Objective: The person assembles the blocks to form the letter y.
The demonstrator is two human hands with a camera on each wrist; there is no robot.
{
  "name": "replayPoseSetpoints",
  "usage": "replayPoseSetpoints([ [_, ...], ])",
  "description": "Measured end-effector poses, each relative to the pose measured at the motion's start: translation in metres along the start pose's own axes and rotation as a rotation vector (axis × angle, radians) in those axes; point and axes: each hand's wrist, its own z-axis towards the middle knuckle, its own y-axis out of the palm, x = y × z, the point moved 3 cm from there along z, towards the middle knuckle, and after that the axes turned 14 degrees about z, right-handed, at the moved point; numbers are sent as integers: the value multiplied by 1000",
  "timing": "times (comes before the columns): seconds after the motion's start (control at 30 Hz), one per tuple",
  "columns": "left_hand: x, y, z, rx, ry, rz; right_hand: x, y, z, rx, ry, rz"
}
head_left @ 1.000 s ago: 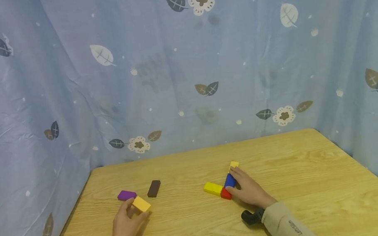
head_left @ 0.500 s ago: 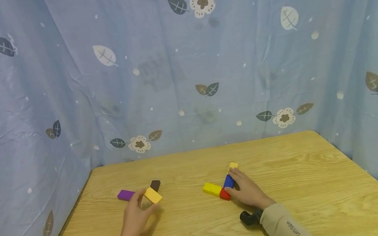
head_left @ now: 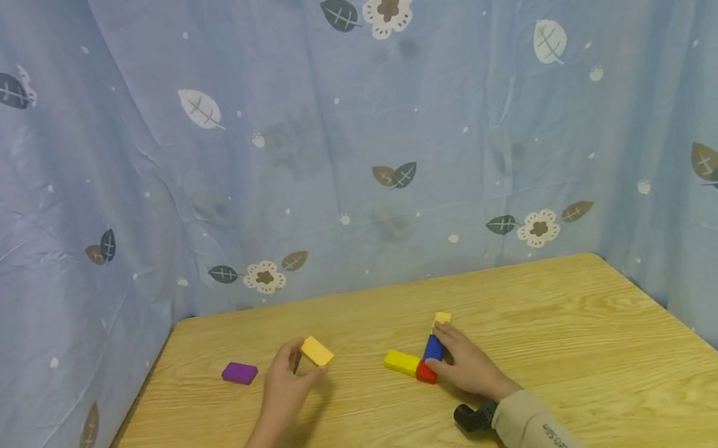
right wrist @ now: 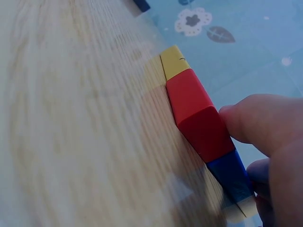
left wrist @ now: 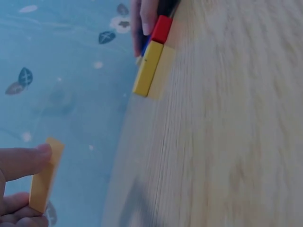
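Observation:
My left hand [head_left: 286,385] pinches an orange-yellow block [head_left: 317,351] between thumb and fingers, raised above the table; the left wrist view shows this block [left wrist: 46,177] too. On the right, my right hand [head_left: 471,371] is at an angled row of touching blocks. Its thumb touches the red corner block [right wrist: 203,123] and its fingers curl against the blue block [head_left: 432,349]. A yellow block [head_left: 401,361] extends left from the red one. Beyond the blue block lies a pale yellow block [head_left: 443,317], partly covered by the fingers.
A purple block [head_left: 239,372] lies on the wooden table [head_left: 369,446], left of the left hand. In the right wrist view a dark block [right wrist: 142,4] shows at the top edge; the left hand mostly hides it from the head view. A patterned blue curtain [head_left: 309,145] surrounds the table.
The left hand has carried the orange-yellow block rightward and away from me, leaving the purple block and passing in front of the dark one. The right hand has stayed at the row.

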Motion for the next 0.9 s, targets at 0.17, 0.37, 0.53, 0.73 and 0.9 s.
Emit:
replayPoseSetpoints([
  [0.17, 6, 11, 9, 15, -4, 9, -1, -1, 1, -6, 7, 7],
  [0.37, 11, 25, 16, -8, -9, -26, -1, -1, 2, -5, 15, -2],
  [0.53, 17, 34, 22, -5, -1, -4, -1, -1, 4, -4, 14, -6],
  [0.73, 23, 48, 28, -15, 14, -2, -3, -2, 4, 2, 6, 10],
  [0.9, 25, 60, 32, -22, 11, 7, -2, -1, 4, -3, 5, -4],
])
